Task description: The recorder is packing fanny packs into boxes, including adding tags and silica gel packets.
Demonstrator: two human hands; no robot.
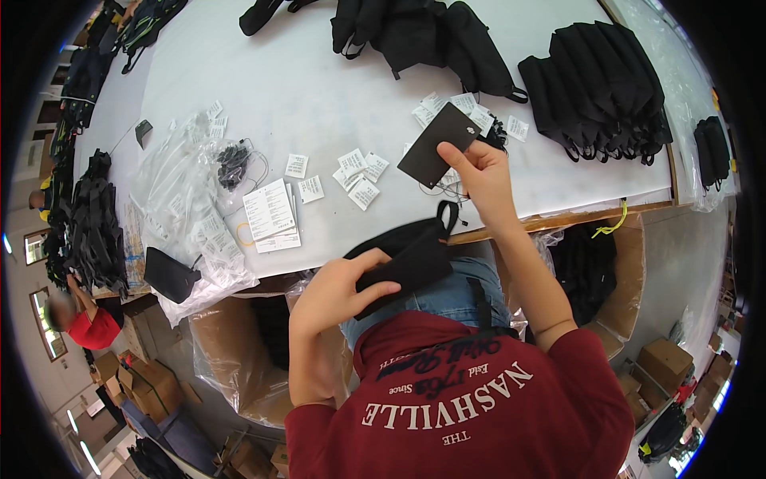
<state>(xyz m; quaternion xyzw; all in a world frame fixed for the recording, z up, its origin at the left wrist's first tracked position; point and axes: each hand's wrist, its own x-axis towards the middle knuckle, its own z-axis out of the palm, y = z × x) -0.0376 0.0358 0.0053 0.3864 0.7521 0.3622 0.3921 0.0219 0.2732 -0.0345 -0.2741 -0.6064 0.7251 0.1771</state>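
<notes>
At the front edge of the bench (231, 80), the left hand (343, 287) clasps one end of a black pouch (416, 254) between thumb and fingers, some fingertips hidden. Just beyond that edge, the right hand (479, 170) pinches a dark card (431, 144), its fingers behind unseen. The card partly covers white labels (464, 102); toward the bench's far side, black bags (423, 40) are cut off.

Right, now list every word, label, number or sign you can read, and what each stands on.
Dark red shirt: large lettering, readable, but not copied out here.
White papers: lines of print, too small to read.
White tags: print, too small to read.
Black card in the right hand: no readable text showing.
</notes>
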